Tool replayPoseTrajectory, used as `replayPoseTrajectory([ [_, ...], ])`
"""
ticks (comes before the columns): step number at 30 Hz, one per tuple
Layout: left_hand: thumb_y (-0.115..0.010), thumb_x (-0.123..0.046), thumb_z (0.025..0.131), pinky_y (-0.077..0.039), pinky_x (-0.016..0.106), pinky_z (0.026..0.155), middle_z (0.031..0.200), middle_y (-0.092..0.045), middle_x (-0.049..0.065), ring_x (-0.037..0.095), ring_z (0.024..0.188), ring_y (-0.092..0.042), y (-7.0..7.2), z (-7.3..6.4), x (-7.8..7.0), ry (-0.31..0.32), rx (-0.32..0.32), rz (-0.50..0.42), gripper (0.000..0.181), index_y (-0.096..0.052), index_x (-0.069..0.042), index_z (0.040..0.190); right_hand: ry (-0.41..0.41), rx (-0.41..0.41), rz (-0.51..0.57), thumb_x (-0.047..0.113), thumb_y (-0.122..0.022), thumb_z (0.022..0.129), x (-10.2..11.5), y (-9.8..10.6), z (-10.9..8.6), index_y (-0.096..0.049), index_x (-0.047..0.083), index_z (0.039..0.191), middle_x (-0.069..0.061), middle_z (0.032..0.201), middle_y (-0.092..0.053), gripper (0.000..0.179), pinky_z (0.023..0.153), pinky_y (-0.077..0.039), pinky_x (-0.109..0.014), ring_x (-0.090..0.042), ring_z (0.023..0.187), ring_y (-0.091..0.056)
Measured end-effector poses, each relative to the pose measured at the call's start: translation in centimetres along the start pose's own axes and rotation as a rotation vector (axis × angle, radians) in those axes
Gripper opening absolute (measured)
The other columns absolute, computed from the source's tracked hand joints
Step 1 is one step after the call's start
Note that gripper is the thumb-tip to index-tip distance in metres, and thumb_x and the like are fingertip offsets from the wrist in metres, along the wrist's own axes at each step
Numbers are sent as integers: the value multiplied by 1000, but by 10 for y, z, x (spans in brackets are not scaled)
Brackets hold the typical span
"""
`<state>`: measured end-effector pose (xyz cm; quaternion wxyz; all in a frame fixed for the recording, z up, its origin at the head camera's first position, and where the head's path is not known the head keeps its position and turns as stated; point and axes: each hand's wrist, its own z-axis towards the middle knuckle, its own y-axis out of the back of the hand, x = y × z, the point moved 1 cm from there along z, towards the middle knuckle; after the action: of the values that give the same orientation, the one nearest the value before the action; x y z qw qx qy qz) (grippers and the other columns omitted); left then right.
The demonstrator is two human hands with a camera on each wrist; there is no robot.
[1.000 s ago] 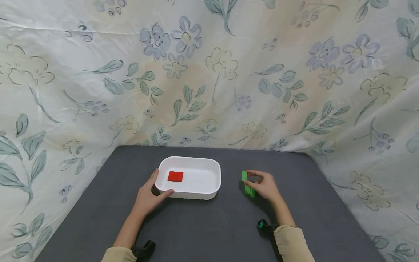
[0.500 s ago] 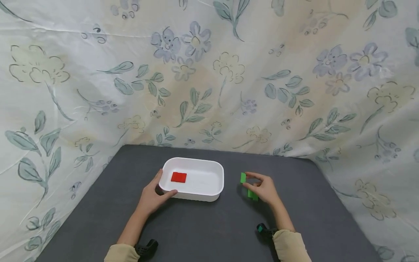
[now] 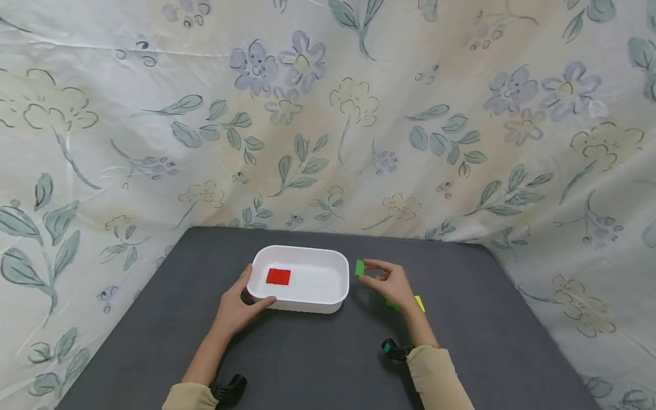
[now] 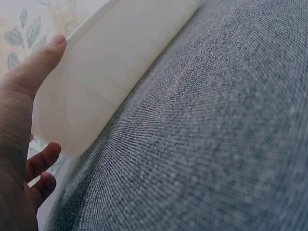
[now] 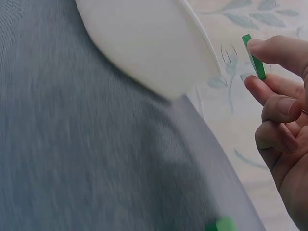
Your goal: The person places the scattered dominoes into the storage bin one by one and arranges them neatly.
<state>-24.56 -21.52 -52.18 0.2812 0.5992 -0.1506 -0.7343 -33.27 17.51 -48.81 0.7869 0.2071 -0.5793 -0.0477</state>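
Note:
A white plastic tub (image 3: 315, 278) stands on the dark cloth, with red blocks (image 3: 278, 277) lying together in its left part. My left hand (image 3: 234, 310) holds the tub's left end, thumb on the near rim and fingers at the side. Just beyond the tub's right end, my right hand (image 3: 392, 285) pinches a thin green block (image 5: 256, 60) between thumb and fingertips, raised above the cloth. Other green (image 3: 392, 306) pieces lie beneath that hand, mostly hidden; one green block (image 5: 223, 224) shows at the bottom of the right wrist view.
A yellow piece (image 3: 420, 303) peeks out behind my right wrist, partly covered. Dark grey cloth (image 3: 318, 359) covers the table. A floral curtain (image 3: 328, 114) hangs behind its far edge and along the sides.
My right hand has lifted the green block off the others and carried it left, close to the tub's right end. The yellow piece has come into sight. My left hand keeps its hold.

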Motion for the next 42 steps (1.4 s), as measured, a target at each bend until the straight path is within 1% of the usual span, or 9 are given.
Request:
replayPoseTrajectory([
  [7,-90,-49,83,-37,60,119,171,-31,19,42,157,-34,2,-3,-1,-13,-13,4,116,-26,-1,167,13,18,49,11,-82,93,17,-25,12,-72,8,136,-14,119,-74,44,46,-31,-23,-7,42,-31],
  [14,-90,-49,83,-38,60,118,172,-31,18,42,156,-34,0,-2,0,-13,-16,-6,115,-26,-4,168,51,62,57,10,-82,92,36,-51,23,-72,6,135,-17,120,-74,44,46,-30,-23,-6,43,-32],
  [22,-91,-46,83,-41,56,117,171,-33,16,39,156,-36,-5,3,-3,-14,-29,-13,114,-26,-6,168,74,104,10,16,-86,90,46,-78,38,-77,13,129,-11,114,-78,40,47,-31,-23,-5,44,-36],
  [28,-90,-47,83,-46,55,112,171,-33,18,40,153,-41,-7,4,-3,-10,-44,1,114,-27,-4,167,104,130,-64,20,-86,90,52,-99,50,-78,11,126,-9,113,-79,39,47,-33,-23,-8,47,-40],
  [31,-90,-47,83,-46,55,111,170,-34,19,41,152,-42,-7,3,-2,-12,-47,7,113,-27,-3,167,129,145,-127,23,-86,90,55,-110,54,-79,10,125,-9,112,-80,38,52,-40,-21,-10,58,-50],
  [35,-91,-46,83,-46,55,112,171,-33,16,41,152,-43,-7,3,-3,-13,-36,-6,114,-28,-3,167,139,149,-198,24,-85,90,59,-118,58,-80,9,123,-8,109,-81,36,68,-54,-24,-17,89,-66],
  [37,-91,-46,82,-46,55,112,171,-33,16,40,153,-42,-7,4,-3,-12,-30,-11,114,-28,-4,167,133,161,-232,24,-85,90,58,-120,60,-80,9,123,-7,109,-81,37,77,-58,-28,-20,104,-68],
  [39,-91,-46,83,-46,55,113,171,-33,15,40,153,-41,-8,5,-3,-11,-25,-13,114,-28,-4,167,123,185,-262,23,-85,90,57,-122,62,-79,8,123,-8,109,-81,37,82,-59,-32,-24,111,-70],
  [42,-91,-46,82,-45,54,113,171,-33,15,40,154,-40,-7,6,-2,-5,-24,-4,114,-27,-4,167,110,224,-312,24,-84,90,55,-125,64,-79,6,123,-8,108,-81,38,83,-59,-34,-26,111,-70],
])
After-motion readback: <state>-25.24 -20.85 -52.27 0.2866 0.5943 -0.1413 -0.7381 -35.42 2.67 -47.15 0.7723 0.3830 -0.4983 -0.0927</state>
